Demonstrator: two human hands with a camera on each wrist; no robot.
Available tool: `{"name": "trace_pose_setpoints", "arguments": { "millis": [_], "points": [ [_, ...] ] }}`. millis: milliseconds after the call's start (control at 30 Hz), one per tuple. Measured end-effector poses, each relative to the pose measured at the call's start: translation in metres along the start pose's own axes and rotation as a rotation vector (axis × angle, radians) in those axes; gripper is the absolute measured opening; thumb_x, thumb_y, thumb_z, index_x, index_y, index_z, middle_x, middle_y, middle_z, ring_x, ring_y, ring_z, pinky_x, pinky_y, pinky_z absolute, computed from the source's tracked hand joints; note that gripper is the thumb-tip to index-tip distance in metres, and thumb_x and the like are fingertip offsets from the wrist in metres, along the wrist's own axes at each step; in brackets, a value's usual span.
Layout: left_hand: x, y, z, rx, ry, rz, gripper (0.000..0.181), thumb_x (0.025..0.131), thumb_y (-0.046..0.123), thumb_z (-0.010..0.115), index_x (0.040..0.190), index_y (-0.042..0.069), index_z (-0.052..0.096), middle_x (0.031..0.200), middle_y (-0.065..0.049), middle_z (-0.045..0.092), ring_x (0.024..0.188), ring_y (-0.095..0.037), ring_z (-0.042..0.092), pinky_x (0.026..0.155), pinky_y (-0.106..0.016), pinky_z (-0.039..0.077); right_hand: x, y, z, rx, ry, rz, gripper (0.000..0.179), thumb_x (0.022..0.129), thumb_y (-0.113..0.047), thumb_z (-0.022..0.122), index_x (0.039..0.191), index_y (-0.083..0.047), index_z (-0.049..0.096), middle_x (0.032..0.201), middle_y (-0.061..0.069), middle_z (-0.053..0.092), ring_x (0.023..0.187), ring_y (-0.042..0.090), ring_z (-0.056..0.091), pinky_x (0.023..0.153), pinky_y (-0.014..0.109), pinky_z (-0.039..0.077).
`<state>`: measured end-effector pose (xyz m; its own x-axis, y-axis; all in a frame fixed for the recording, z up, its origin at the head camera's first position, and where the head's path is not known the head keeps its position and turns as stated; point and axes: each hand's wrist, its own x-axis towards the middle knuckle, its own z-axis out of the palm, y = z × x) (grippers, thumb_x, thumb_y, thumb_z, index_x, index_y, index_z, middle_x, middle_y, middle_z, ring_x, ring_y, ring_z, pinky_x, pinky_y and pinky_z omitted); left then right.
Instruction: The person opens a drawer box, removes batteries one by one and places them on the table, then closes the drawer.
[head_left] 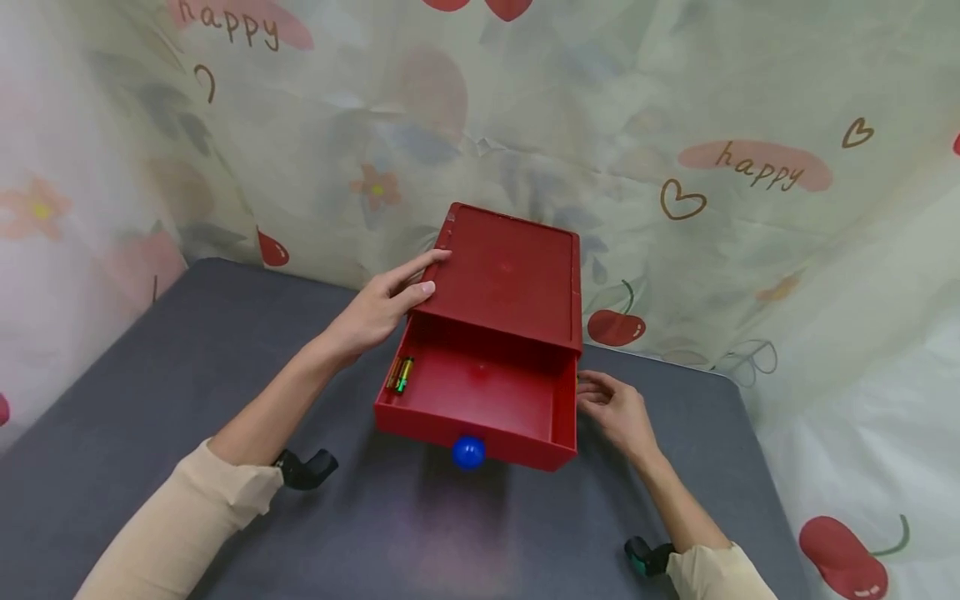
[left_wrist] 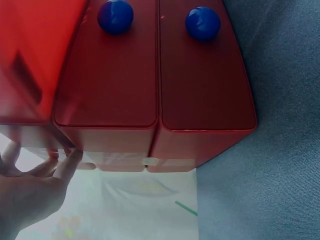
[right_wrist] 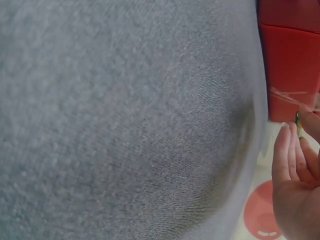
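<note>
A red drawer cabinet stands on the table, its top drawer pulled out towards me. Inside that drawer, against the left wall, lie small green-and-gold batteries. My left hand rests at the cabinet's upper left edge, fingers extended; in the left wrist view its fingertips touch the side. Beside the cabinet's right side, my right hand pinches a small green-and-yellow battery, mostly covered by the fingers. A blue knob sits on the open drawer's front.
Two lower drawers with blue knobs are closed in the left wrist view. The dark grey table reaches around the cabinet. A patterned curtain hangs behind and at both sides. Clear tape crosses the cabinet's side.
</note>
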<state>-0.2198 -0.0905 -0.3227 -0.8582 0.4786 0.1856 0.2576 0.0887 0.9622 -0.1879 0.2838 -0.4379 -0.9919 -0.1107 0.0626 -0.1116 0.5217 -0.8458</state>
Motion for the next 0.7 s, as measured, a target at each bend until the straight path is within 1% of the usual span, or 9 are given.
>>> {"name": "trace_pose_setpoints", "arguments": {
  "millis": [67,167,333,567,700],
  "points": [
    [0.000,-0.001,0.001,-0.003,0.001,-0.004,0.049,0.096,0.027,0.045,0.143,0.025,0.031,0.145,0.005,0.027,0.128,-0.015,0.030,0.101,-0.041,0.030,0.000,0.004,0.000,-0.022,-0.015,0.015,0.039,0.082,-0.009,0.068,0.118,0.002,0.057,0.098,0.018,0.064,0.085,0.027,0.064,0.071,0.025,0.051],
    [-0.001,-0.001,0.002,-0.009,0.007,-0.012,0.048,0.096,0.027,0.045,0.143,0.025,0.032,0.145,0.006,0.027,0.127,-0.015,0.031,0.101,-0.042,0.030,0.005,0.016,0.002,-0.073,-0.022,0.033,0.040,0.081,-0.015,0.069,0.117,-0.002,0.058,0.098,0.014,0.065,0.084,0.022,0.065,0.072,0.024,0.051],
    [-0.001,0.000,0.002,-0.016,0.008,-0.015,0.048,0.096,0.026,0.045,0.143,0.025,0.031,0.145,0.005,0.027,0.127,-0.015,0.031,0.100,-0.041,0.030,0.012,0.028,0.006,-0.154,-0.008,0.013,0.039,0.080,-0.017,0.071,0.115,-0.004,0.060,0.097,0.010,0.066,0.082,0.016,0.065,0.071,0.025,0.051],
    [-0.001,0.001,0.003,-0.014,0.003,0.003,0.047,0.097,0.026,0.042,0.143,0.025,0.031,0.145,0.004,0.026,0.128,-0.014,0.029,0.101,-0.041,0.029,0.022,0.034,0.010,-0.213,0.009,0.003,0.036,0.079,-0.014,0.072,0.112,-0.004,0.063,0.093,0.008,0.067,0.081,0.015,0.065,0.069,0.026,0.052],
    [0.000,0.002,0.003,-0.022,-0.002,0.003,0.047,0.097,0.027,0.042,0.143,0.026,0.030,0.145,0.005,0.026,0.128,-0.014,0.029,0.101,-0.041,0.029,0.026,0.035,0.010,-0.274,0.024,-0.002,0.033,0.079,-0.015,0.071,0.110,-0.006,0.065,0.090,0.006,0.068,0.078,0.013,0.065,0.068,0.026,0.051]
  ]
}}
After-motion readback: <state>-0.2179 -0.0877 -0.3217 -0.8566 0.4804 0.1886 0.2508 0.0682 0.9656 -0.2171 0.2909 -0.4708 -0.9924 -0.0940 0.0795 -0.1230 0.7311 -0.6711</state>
